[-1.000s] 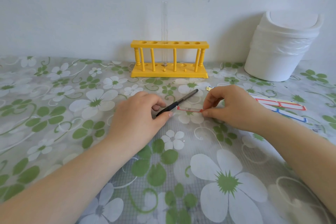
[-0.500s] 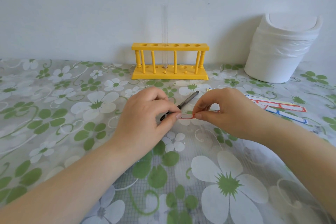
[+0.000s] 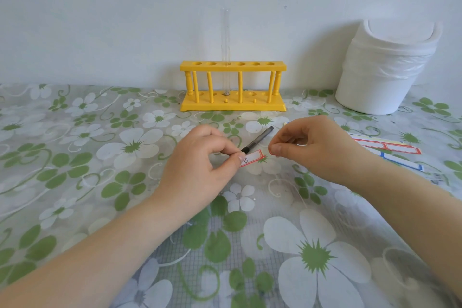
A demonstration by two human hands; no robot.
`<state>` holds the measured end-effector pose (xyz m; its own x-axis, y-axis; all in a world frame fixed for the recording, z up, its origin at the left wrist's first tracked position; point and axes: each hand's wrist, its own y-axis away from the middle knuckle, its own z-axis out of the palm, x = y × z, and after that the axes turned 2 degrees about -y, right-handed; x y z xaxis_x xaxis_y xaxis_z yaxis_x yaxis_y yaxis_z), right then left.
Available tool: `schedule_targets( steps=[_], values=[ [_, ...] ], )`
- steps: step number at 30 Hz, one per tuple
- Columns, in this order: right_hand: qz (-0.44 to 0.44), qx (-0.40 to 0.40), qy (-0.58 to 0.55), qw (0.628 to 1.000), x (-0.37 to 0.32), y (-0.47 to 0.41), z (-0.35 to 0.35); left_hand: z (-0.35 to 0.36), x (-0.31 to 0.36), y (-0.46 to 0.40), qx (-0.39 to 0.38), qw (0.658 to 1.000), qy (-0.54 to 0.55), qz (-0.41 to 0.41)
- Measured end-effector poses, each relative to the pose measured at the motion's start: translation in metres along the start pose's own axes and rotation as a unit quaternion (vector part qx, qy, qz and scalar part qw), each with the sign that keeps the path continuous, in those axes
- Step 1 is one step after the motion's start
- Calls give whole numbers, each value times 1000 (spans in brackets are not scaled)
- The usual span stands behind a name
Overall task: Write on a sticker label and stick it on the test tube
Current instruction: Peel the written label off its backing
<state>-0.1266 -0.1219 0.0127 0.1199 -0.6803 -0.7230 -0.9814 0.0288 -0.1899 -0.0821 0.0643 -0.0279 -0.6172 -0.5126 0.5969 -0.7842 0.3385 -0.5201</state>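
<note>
The left hand [image 3: 200, 162] pinches the red-bordered sticker label [image 3: 252, 157] by its near end between thumb and forefinger. The label juts out toward two o'clock, long axis slightly raised. The right hand [image 3: 310, 147], fingertips pressed together on nothing visible, sits just off its free end. The pen [image 3: 258, 139] lies behind, pointing to one o'clock. The test tube [image 3: 225, 52] stands upright in the yellow rack [image 3: 232, 105] at twelve.

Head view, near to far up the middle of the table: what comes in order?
Left hand pinching the red-bordered label → black pen → yellow rack holding the test tube, against the wall.
</note>
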Motion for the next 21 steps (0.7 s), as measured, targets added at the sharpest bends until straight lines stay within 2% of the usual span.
schedule_targets(
  steps=[5, 10, 12, 16, 21],
  values=[
    [33, 3, 3, 999, 9, -2, -1, -1, -2, -1, 0, 999, 23, -39],
    [16, 37, 51, 998, 9, -2, 4, -2, 0, -2, -11, 998, 40, -49],
    [10, 35, 19, 999, 6, -1, 4, -3, 0, -1, -15, 998, 45, -52],
    [19, -21, -80, 996, 1, 1, 7, -3, 1, -1, -18, 997, 49, -50],
    [29, -37, -120, 992, 1, 2, 6, -3, 2, -1, -19, 997, 55, -50]
  ],
)
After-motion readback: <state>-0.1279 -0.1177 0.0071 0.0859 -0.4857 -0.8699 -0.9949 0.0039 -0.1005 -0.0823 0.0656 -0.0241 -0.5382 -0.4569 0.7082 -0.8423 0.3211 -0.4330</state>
